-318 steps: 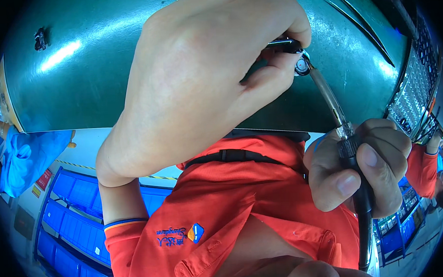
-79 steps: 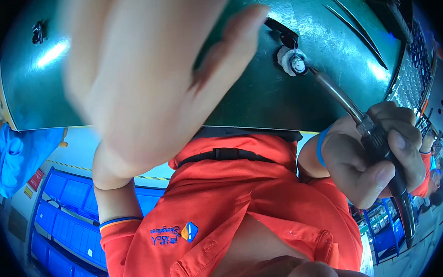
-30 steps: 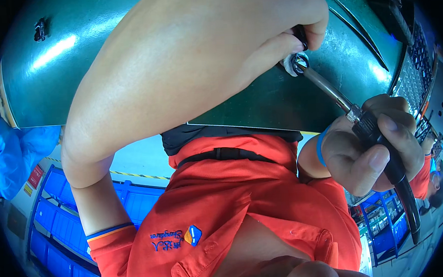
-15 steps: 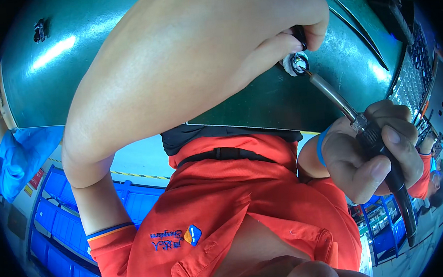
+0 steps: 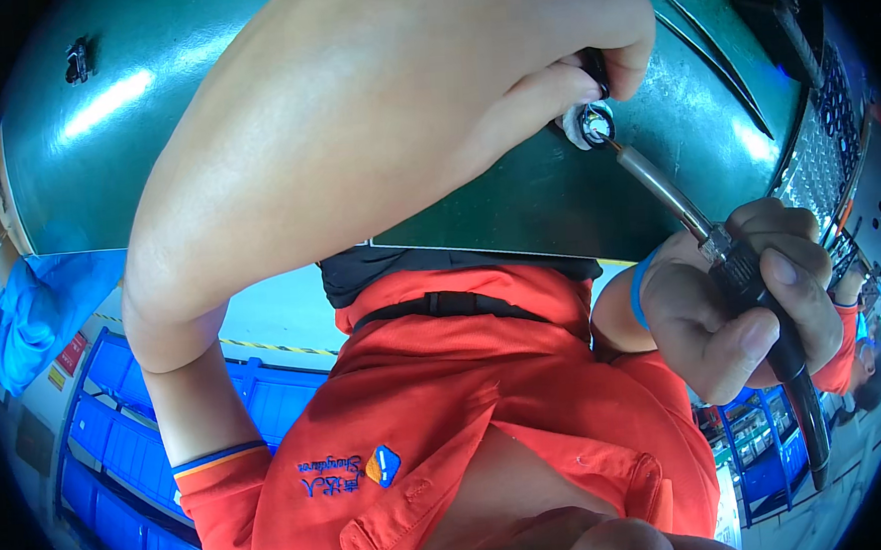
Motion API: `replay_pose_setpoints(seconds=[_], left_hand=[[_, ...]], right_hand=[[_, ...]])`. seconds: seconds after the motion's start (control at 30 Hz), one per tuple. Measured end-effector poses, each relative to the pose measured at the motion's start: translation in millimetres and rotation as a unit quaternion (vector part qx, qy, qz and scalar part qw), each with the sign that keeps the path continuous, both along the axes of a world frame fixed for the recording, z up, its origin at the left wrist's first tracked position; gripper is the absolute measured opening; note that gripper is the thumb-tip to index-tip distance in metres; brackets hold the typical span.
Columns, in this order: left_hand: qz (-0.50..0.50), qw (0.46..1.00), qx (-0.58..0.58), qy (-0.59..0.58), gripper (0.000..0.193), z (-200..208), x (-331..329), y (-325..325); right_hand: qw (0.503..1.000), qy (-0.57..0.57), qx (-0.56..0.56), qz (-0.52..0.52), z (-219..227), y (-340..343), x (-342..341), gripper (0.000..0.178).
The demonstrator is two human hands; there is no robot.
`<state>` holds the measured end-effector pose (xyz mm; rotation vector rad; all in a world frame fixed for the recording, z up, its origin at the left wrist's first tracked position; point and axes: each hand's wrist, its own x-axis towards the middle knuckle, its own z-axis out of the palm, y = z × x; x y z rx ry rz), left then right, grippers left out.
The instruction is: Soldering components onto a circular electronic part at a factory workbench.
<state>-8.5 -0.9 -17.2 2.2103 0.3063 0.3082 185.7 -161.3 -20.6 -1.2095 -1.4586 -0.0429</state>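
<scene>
My right hand (image 5: 726, 310) grips the dark handle of a soldering iron (image 5: 667, 188), with its metal barrel slanting up and left. The iron's thin tip meets the pale centre of a small round black-rimmed part (image 5: 597, 124), where fine wires show. Behind that part sits a bit of whitish material (image 5: 572, 129). My left hand (image 5: 577, 19) reaches across from the left and pinches a black piece (image 5: 597, 73) just above the round part. How the two join is partly hidden by my fingers.
Under my hands is a green worktable (image 5: 526, 201). A small black object (image 5: 77, 61) lies at its far left, and a black cable (image 5: 713, 57) at the far right. Perforated metal (image 5: 823, 155) borders the right side. Blue bins (image 5: 120, 436) stand below left; other people are at both sides.
My hands and the soldering iron keep almost the same position, its tip still at the round part. Blue cloth at the far left has shifted slightly.
</scene>
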Motion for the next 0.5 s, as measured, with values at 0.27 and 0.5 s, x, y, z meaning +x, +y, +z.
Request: replay_pose_setpoints(seconds=[0.27,0.5], left_hand=[[0.001,1.000,0.001,0.003,0.023,-1.3,-0.9,-2.1],[0.000,1.000,0.000,0.003,0.023,-1.4,-0.9,-3.8]], right_hand=[[1.000,-0.011,0.001,0.018,-0.1,-2.2,-2.4,0.026],[0.999,-0.043,-0.024,0.022,2.7,0.3,-2.5,0.027]])
